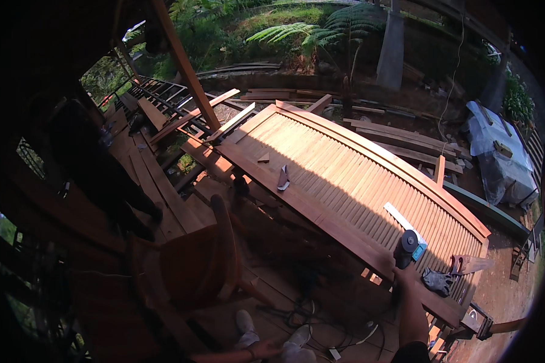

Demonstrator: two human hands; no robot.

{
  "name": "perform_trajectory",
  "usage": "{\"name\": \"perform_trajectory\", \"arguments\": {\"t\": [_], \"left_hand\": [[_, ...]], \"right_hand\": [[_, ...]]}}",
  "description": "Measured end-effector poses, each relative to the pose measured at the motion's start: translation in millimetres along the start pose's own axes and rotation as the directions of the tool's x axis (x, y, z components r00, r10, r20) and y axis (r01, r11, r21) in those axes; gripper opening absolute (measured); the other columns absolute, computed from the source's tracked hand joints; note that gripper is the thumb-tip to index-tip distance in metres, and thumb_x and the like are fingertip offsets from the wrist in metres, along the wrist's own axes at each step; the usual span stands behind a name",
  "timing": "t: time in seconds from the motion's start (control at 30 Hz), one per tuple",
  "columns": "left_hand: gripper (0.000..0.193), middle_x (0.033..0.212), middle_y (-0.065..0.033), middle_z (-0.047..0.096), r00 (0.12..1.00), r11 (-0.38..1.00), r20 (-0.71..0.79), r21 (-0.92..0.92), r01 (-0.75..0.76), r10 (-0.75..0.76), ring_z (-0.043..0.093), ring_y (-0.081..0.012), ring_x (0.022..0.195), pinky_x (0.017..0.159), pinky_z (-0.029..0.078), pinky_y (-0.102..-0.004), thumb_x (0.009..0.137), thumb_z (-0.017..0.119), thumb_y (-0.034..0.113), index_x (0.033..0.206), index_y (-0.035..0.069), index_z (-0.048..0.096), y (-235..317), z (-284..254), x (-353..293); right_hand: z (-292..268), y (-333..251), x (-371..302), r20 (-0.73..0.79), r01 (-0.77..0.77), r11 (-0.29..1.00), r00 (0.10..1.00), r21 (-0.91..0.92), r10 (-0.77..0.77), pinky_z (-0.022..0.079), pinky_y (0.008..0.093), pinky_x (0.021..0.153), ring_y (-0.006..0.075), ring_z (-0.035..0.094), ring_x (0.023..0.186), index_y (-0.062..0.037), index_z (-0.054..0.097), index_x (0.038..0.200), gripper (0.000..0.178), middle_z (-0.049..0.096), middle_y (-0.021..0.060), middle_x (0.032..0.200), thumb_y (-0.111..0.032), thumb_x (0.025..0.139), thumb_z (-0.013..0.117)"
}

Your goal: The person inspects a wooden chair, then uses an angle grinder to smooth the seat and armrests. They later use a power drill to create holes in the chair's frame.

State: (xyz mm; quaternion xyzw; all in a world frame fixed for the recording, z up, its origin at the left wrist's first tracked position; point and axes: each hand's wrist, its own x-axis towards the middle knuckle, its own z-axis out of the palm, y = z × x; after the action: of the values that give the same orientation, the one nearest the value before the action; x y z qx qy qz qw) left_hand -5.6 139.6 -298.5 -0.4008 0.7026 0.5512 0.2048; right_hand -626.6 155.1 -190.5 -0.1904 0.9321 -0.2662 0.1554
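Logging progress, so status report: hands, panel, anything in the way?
Right hand gripping grinder. Left hand low, off the panel. Panel lies flat; glove, saw near grinder.

Grinder at the slatted panel's near side

I see a dark hand-held grinder (404,254), by its shape, with its round, grey-centred disc turned up toward my view. It shows over the panel's near rail, toward the right end; I can't tell whether they touch. The wooden panel (339,163) lies flat, slanting from upper left to lower right, its narrow slats framed by reddish-brown rails, partly sunlit, partly shaded.
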Motion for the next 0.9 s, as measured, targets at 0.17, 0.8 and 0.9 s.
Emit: {"name": "perform_trajectory", "arguments": {"t": [0.17,0.8,0.9], "left_hand": [[0.012,0.091,-0.0175,0.067,0.900,0.873,0.051,-0.228,0.432,-0.432,0.067,-0.0273,0.077,0.061,0.054,-0.0398,0.093,0.058,0.018,0.088,0.008,0.063,15.0,-21.9,-67.3],[0.041,0.089,-0.0144,0.065,0.909,-0.225,0.406,-0.881,0.416,0.094,0.063,-0.0291,0.076,0.065,0.050,-0.0482,0.091,0.061,0.045,0.108,0.008,0.062,-133.9,14.2,-31.8],[0.038,0.101,-0.0151,0.063,0.936,0.497,0.098,-0.826,0.265,-0.337,0.062,-0.0279,0.092,0.085,0.051,-0.0416,0.096,0.055,0.041,0.109,0.006,0.060,-139.3,27.8,-46.1]], "right_hand": [[9.0,38.8,27.7,-0.040,-0.233,0.949,0.972,-0.214,0.230,0.051,0.0476,0.092,0.0416,0.064,0.107,0.0029,0.057,0.117,0.058,0.065,0.0270,0.115,-0.029,0.072,0.076],[14.9,28.1,62.1,0.013,-0.310,0.931,0.948,-0.194,0.319,0.048,0.0456,0.099,0.0389,0.061,0.116,0.0018,0.048,0.129,0.080,0.060,0.0249,0.126,-0.032,0.065,0.082],[4.5,31.9,44.3,-0.006,-0.297,0.929,0.953,-0.221,0.304,0.049,0.0458,0.098,0.0393,0.062,0.114,0.0020,0.048,0.128,0.077,0.062,0.0251,0.122,-0.027,0.065,0.081]]}}
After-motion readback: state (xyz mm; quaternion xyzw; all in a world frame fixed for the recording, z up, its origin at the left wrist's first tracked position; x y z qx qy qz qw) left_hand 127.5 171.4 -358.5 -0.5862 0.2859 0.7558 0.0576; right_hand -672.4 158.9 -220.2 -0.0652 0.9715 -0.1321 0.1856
